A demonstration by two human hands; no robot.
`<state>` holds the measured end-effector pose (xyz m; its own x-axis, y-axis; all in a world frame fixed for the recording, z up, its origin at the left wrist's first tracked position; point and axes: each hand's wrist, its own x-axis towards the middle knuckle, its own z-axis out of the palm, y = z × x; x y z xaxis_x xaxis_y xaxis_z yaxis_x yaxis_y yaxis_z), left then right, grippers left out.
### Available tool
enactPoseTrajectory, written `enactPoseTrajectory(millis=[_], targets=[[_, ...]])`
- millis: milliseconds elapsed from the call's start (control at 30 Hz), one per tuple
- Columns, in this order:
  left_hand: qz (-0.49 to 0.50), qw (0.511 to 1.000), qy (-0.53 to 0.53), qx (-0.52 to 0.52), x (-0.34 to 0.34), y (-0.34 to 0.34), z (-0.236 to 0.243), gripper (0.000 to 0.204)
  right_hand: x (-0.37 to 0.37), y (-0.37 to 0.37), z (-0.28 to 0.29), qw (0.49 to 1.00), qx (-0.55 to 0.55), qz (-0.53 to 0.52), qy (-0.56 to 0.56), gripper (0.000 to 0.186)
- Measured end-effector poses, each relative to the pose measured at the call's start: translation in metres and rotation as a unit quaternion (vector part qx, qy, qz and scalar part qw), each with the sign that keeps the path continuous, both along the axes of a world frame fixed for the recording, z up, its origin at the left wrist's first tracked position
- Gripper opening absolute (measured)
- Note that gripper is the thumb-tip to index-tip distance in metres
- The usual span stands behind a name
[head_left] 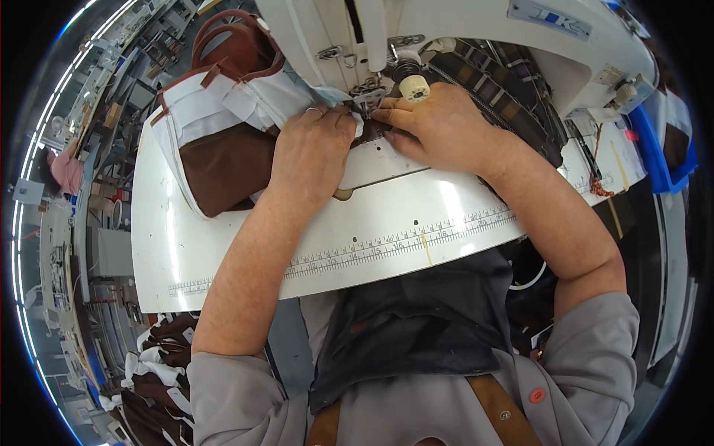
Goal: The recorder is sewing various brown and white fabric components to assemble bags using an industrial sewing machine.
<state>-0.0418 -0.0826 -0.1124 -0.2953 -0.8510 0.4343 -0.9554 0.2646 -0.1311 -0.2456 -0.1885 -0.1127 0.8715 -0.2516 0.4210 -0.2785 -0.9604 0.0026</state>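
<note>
A brown and white bag with red-brown handles lies partly under the head of a white sewing machine, on its left side. My left hand is closed over the bag's edge beside the presser foot, a ring on one finger. From the other side, my right hand reaches in close to the needle, thumb and forefinger at a small dark brown part of the bag. Its other fingers curl below a cream round knob. The exact grip of both sets of fingertips is partly hidden.
Plaid fabric with a zipper lies behind my right hand, under the machine arm. A ruler strip runs along the white table's front edge. A blue bin stands at the right. Brown and white pieces are piled at lower left.
</note>
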Motion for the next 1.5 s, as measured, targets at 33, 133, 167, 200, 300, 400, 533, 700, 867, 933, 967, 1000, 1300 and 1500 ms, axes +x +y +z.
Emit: enactPoseTrajectory(millis=[33,133,167,200,300,400,533,700,867,933,967,1000,1300,1500], targets=[[-0.008,1.000,-0.003,-0.015,0.001,-0.001,-0.001,0.029,0.000,-0.001,-0.001,1.000,-0.003,0.005,0.003,0.033],[-0.007,0.999,0.002,-0.031,0.002,-0.002,-0.003,0.024,0.001,-0.001,0.000,1.000,0.006,0.013,-0.009,0.032],[-0.004,0.999,0.005,-0.034,0.002,-0.002,-0.003,0.024,0.001,-0.001,0.000,1.000,0.010,0.013,-0.011,0.032],[-0.006,1.000,0.003,-0.023,0.003,-0.001,-0.001,0.022,0.002,0.000,0.000,1.000,0.015,0.014,-0.013,0.032],[-0.007,1.000,0.012,-0.011,0.004,-0.001,-0.002,0.019,0.003,-0.001,-0.003,0.999,0.005,0.018,-0.033,0.033],[-0.006,1.000,0.018,-0.009,0.005,-0.001,-0.002,0.019,0.003,0.000,-0.001,1.000,0.008,0.010,-0.012,0.033],[-0.012,1.000,0.019,-0.011,0.004,-0.001,-0.003,0.020,0.002,-0.001,-0.002,1.000,0.008,0.012,-0.014,0.032],[-0.002,0.999,0.017,-0.030,0.007,-0.003,-0.005,0.021,0.004,-0.002,0.002,1.000,0.008,0.004,-0.011,0.031],[0.013,0.999,0.035,-0.040,0.011,-0.005,-0.008,0.022,0.005,-0.001,0.002,0.999,0.009,0.013,-0.031,0.029],[0.022,0.999,0.012,-0.032,0.011,-0.005,-0.009,0.026,0.005,-0.002,0.001,0.999,0.001,0.009,-0.037,0.028],[0.028,0.999,0.013,-0.035,0.013,-0.003,-0.008,0.026,0.004,-0.002,0.003,0.999,-0.003,0.015,-0.036,0.028],[0.040,0.999,0.010,-0.028,0.014,0.001,-0.009,0.028,0.003,0.000,0.004,1.000,0.012,0.002,-0.014,0.029],[0.054,0.997,-0.015,0.046,0.041,0.101,0.014,0.041,0.000,-0.005,-0.002,0.998,-0.003,0.034,-0.048,0.026],[0.125,0.982,-0.058,-0.131,0.025,0.171,0.029,0.070,0.000,-0.007,-0.002,0.997,0.003,0.047,-0.061,0.026]])
